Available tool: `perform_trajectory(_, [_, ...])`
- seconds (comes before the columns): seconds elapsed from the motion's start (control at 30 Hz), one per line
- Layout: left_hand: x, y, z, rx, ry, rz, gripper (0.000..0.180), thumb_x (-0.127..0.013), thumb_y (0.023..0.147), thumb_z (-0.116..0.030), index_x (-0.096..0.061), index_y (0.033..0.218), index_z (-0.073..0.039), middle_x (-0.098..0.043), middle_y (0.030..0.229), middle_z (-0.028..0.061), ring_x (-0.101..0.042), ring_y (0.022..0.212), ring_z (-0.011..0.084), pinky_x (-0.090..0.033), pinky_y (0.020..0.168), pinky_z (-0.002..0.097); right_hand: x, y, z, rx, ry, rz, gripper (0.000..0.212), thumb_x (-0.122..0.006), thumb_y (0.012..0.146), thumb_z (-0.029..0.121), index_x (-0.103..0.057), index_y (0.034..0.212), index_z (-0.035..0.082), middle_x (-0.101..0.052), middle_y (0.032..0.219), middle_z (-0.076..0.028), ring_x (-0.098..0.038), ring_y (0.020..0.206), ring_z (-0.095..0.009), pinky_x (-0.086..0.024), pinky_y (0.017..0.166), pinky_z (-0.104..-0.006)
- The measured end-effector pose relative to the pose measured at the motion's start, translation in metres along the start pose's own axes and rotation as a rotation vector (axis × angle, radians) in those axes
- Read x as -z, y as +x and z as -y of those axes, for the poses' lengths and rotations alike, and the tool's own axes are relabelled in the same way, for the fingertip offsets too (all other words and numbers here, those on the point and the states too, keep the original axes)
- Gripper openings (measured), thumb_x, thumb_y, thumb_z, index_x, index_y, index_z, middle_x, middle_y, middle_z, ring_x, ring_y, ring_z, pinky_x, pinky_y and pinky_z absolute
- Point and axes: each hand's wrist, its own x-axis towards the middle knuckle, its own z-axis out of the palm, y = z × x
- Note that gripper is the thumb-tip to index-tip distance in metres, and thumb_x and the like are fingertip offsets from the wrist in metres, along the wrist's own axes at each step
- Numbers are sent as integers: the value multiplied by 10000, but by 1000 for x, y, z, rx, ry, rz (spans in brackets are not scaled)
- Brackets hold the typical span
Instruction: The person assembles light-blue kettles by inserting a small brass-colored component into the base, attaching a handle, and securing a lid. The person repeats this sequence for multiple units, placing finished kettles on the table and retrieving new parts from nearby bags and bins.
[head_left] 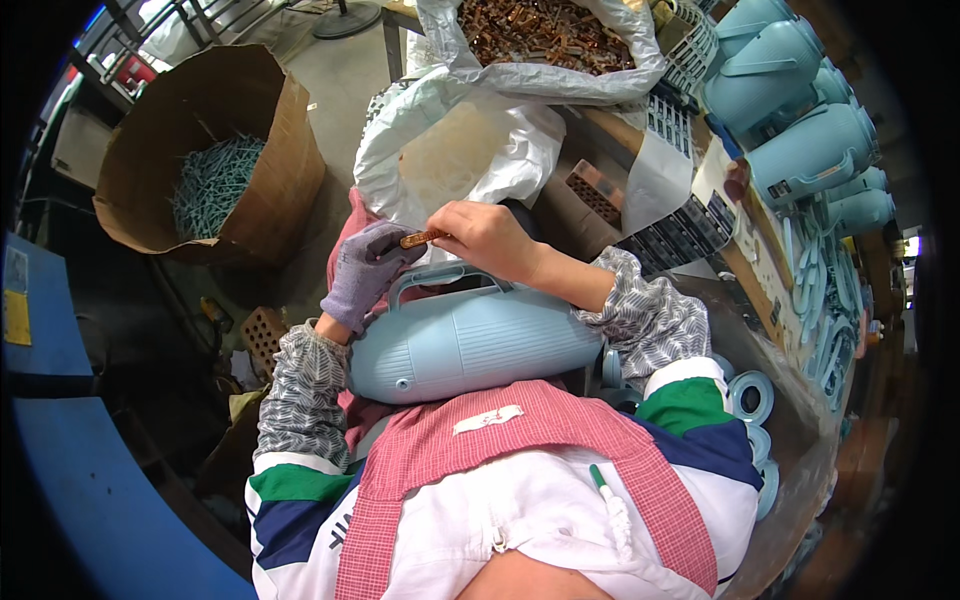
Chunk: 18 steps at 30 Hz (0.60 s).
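Note:
A small amber-brown plastic strip (425, 239) is held up between my two hands. My left hand (368, 268), in a grey-lilac knit glove, is closed around its left end. The bare fingers of my right hand (487, 238) pinch the other end. Just below them, a light blue ribbed plastic jug body (480, 345) lies on its side across my lap. Its handle (437, 279) points away from me, and a small round hole shows near the left end. My right wrist passes over part of the jug's upper side.
Ahead is an open white sack (440, 160) with pale pieces inside; behind it, another sack holds amber strips (540, 35). A cardboard drum (285, 150) with thin blue sticks stands left. Blue jugs (810, 165) and loose handles (825, 330) crowd the right bench. Blue rings (750, 397) lie beside my right elbow.

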Motion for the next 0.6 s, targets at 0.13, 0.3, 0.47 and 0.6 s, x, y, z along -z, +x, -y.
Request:
perform_trajectory(0.13, [4,3,-20,22,18,93,262,-646,819,-51,-606,1067,21,-626,955,52,-562,876,95,-467,797,241,9,-1,12,-80,-34,3,141,-684,735,122,-618,845,63,-599,802,-49,-610,704,-224,-495,609,-321])
perform_trajectory(0.3, [21,-11,-34,476,-250,410,492,-685,801,-182,-521,1212,32,-609,1034,65,-556,931,105,-458,809,238,18,-11,35,-5,-219,28,173,-707,673,127,-629,824,90,-576,774,-24,-575,741,-187,-489,619,-302])
perform_trajectory(0.47, [19,-11,-35,519,-300,385,464,-697,791,-151,-546,1199,11,-598,941,-6,-533,798,56,-446,707,205,-1,-23,29,95,-318,85,55,-570,684,88,-522,668,66,-476,734,-52,-511,725,-198,-483,595,-299])
perform_trajectory(0.6, [19,-11,-27,508,-306,398,448,-691,797,-154,-552,1191,10,-601,931,-6,-534,791,56,-446,699,208,-2,-23,27,103,-321,112,173,-681,636,119,-562,753,73,-493,735,-45,-519,731,-194,-475,610,-290])
